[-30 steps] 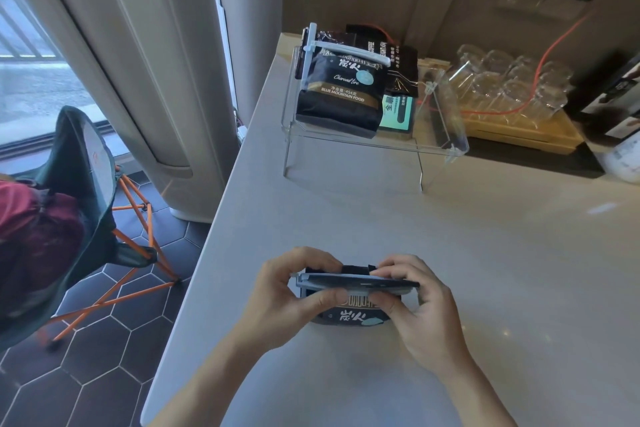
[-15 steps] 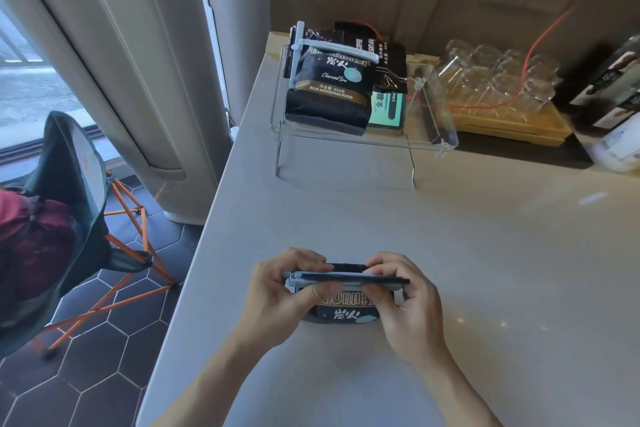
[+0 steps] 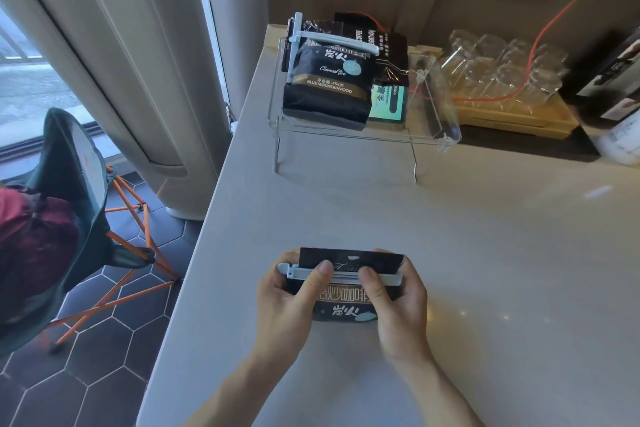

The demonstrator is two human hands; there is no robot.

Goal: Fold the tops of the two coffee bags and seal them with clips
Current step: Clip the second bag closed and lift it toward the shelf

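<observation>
A black coffee bag [image 3: 346, 310] stands on the pale counter [image 3: 485, 253] close to me. A long light grey clip [image 3: 346, 277] lies across its folded top. My left hand [image 3: 287, 302] grips the bag's left side, thumb pressed on the clip. My right hand [image 3: 398, 305] holds the right side, thumb also on the clip. A second black coffee bag [image 3: 329, 87] rests on a clear acrylic shelf [image 3: 446, 128] at the back, with a white clip [image 3: 334, 42] across its top.
More dark coffee packs [image 3: 384, 55] sit behind the second bag. A tray of upturned glasses [image 3: 502, 76] and an orange cable [image 3: 540, 42] are at the back right. A folding chair [image 3: 76, 204] stands on the floor past the counter's left edge.
The bag's top now stands up higher behind the clip, and both thumbs press down on the clip. The view has shifted slightly.
</observation>
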